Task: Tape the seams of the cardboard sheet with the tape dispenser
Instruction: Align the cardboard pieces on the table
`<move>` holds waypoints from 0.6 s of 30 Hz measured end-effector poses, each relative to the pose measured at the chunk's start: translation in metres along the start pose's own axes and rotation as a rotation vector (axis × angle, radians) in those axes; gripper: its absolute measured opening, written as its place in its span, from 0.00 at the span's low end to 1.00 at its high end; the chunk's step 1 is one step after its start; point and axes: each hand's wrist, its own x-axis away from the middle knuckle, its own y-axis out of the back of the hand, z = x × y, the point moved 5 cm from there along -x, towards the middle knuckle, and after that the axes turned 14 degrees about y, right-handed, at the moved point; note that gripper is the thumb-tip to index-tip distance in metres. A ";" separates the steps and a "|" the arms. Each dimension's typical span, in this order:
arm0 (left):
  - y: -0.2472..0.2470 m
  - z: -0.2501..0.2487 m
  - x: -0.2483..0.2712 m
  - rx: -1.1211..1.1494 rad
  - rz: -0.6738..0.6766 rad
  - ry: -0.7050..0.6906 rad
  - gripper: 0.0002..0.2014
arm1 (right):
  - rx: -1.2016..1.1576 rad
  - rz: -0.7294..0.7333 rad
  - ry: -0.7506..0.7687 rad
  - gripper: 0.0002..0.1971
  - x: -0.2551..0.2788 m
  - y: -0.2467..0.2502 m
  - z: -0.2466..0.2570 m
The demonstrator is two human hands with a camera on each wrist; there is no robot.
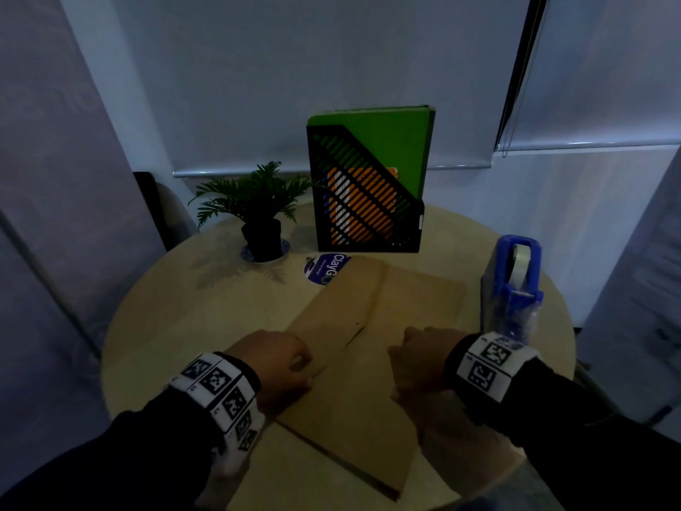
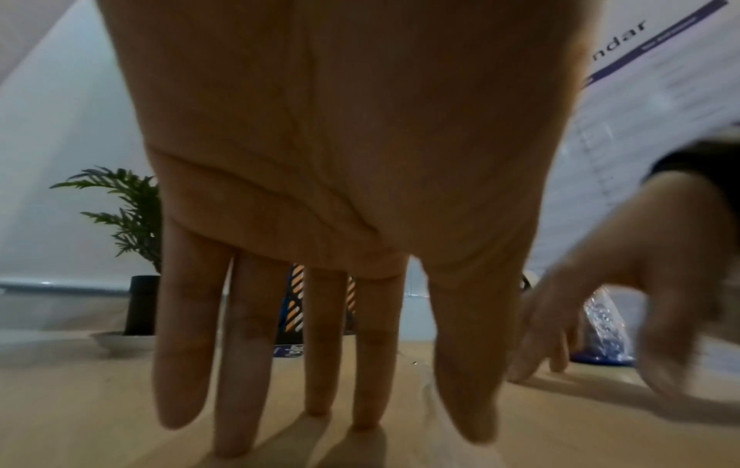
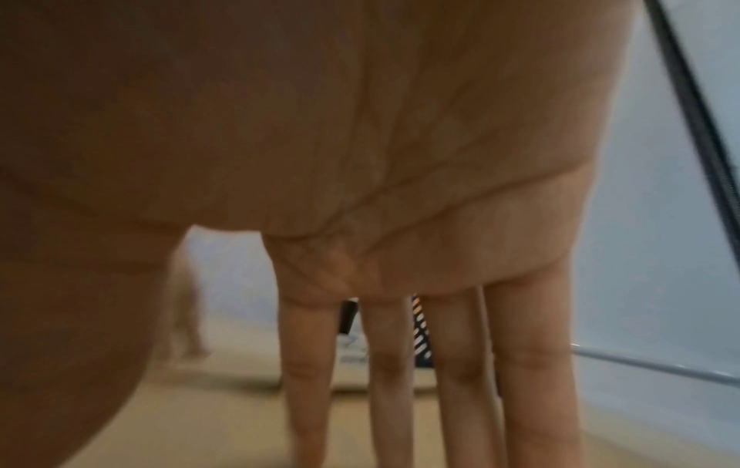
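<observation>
At the bottom of the head view, both hands rest on the cardboard sheet (image 1: pixel 353 348), which lies flat in the lower centre of the frame on the round table (image 1: pixel 154 326). The left hand (image 1: pixel 274 366) has straight, slightly spread fingers (image 2: pixel 182 348) with tips down on the board, holding nothing. The right hand (image 1: pixel 418 366) likewise points straight fingers (image 3: pixel 532 364) down at the cardboard and grasps nothing; its wrist view is blurred.

The seam (image 1: pixel 363 326) runs up the centre of the frame between the hands and appears untaped. If either hand lifts off carelessly, the loose panels could slide or gap, so tape would bridge a crooked joint.

The blue tape dispenser (image 1: pixel 514 285) stands at the right of the frame, just beyond the right wrist and near the table's edge; a hasty reach could knock it off.

Farther up, a round sticker (image 1: pixel 326 269) touches the sheet's far corner, with a potted plant (image 1: pixel 258 208) and file holder (image 1: pixel 368 189) behind; pushing the sheet forward could bump them.
</observation>
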 end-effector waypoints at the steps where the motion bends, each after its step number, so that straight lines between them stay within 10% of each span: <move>1: 0.001 0.000 0.000 -0.003 0.007 0.007 0.23 | -0.007 0.011 0.032 0.34 0.001 0.004 -0.001; 7: -0.001 0.000 -0.004 -0.087 0.027 0.008 0.20 | -0.080 -0.229 0.095 0.31 -0.009 0.055 -0.001; 18: 0.005 -0.003 -0.031 -0.257 0.107 0.041 0.35 | -0.245 -0.098 0.119 0.25 -0.052 0.047 0.017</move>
